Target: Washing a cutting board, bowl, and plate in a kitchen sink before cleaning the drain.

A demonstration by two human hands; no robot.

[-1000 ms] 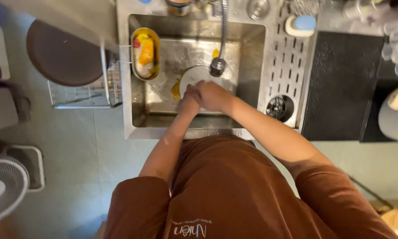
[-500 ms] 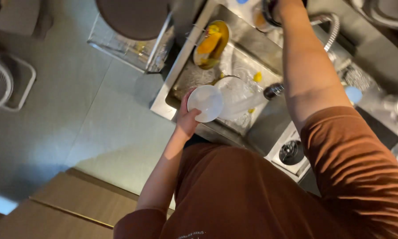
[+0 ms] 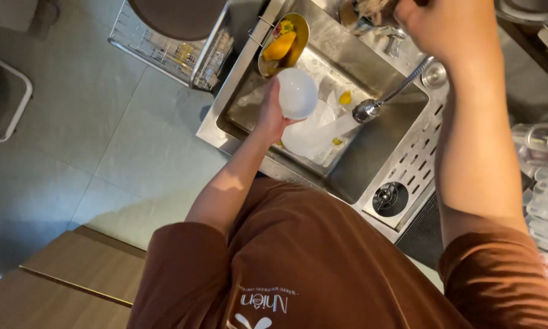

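While water is running from the pull-out spray head (image 3: pixel 366 110) onto a white plate (image 3: pixel 310 135) in the steel sink (image 3: pixel 347 159), the left hand (image 3: pixel 271 113) is gripping a white bowl (image 3: pixel 296 92) above it: the rinsing step, by the look. Next move likely calls for tilting the bowl under the stream. Right hand (image 3: pixel 442 24) is reaching up toward the tap handle; its grip cannot be made out.

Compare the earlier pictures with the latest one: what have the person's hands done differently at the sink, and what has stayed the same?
The right hand left the dishes and reached up toward the tap at the back of the sink. The left hand, earlier down in the basin with the right, lifted a white bowl and keeps its grip on it. The white plate under the spray head stays in the basin.
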